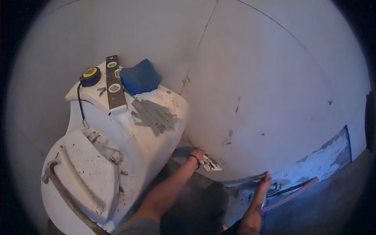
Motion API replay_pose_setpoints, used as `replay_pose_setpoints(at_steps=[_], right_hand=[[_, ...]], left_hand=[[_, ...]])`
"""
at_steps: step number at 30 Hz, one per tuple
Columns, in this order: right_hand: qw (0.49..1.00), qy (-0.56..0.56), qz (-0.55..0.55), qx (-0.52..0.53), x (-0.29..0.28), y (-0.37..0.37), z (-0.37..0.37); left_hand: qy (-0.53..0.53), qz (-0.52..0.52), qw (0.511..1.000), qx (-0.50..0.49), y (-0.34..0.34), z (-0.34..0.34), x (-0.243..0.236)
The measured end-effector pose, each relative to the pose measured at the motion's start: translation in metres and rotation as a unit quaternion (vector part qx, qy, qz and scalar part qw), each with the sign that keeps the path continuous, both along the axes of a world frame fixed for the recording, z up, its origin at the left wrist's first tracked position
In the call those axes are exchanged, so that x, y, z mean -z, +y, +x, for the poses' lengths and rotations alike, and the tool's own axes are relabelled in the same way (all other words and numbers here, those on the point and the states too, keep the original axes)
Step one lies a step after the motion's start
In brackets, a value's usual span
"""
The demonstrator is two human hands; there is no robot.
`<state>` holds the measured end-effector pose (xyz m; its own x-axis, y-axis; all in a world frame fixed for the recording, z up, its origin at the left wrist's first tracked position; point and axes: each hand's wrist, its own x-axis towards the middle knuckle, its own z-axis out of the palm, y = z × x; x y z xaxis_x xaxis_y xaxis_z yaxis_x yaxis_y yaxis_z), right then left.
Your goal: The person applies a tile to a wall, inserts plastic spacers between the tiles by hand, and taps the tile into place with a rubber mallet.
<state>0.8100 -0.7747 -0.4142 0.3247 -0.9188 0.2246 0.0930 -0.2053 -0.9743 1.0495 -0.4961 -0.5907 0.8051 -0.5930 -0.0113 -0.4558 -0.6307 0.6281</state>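
Note:
My left hand [196, 156] grips a flat tool smeared with white material [212, 163], probably a scraper or trowel, low against the pale tiled surface [274, 98]. My right hand [264, 184] is at that surface's lower edge, fingers close together near a dark narrow strip [244, 181]; whether it holds anything is unclear. Below the edge runs a rough, whitish band [325, 160], with a thin pinkish strip [297, 192] along it.
A white ceramic fixture [66, 196] stands on the left, carrying a tape measure [90, 76], a spirit level [114, 100], a blue cloth or sponge [141, 77], a pile of grey strips [152, 116] and a wooden-handled hammer [66, 194]. Dark floor [305, 211] shows at lower right.

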Motion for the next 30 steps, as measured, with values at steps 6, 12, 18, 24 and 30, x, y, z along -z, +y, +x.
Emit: replay_pose_setpoints(at_steps=[6, 12, 18, 24, 30], right_hand=[[0.999, 0.015, 0.026, 0.023, 0.001, -0.004, 0.002], [0.997, -0.046, 0.055, -0.018, 0.009, -0.014, -0.001], [0.998, 0.056, -0.033, 0.007, 0.017, -0.034, -0.003], [0.994, 0.089, -0.049, 0.033, 0.019, -0.040, -0.004], [0.961, 0.249, -0.085, 0.086, 0.014, -0.038, -0.016]], left_hand=[[0.218, -0.165, 0.962, -0.020, 0.015, -0.012, -0.040], [-0.023, -0.041, 0.997, -0.069, 0.040, -0.047, -0.112], [0.287, -0.335, 0.897, 0.004, 0.042, -0.050, -0.129], [0.439, -0.459, 0.749, -0.187, 0.032, -0.030, -0.090], [0.416, -0.480, 0.766, -0.100, 0.035, -0.031, -0.100]])
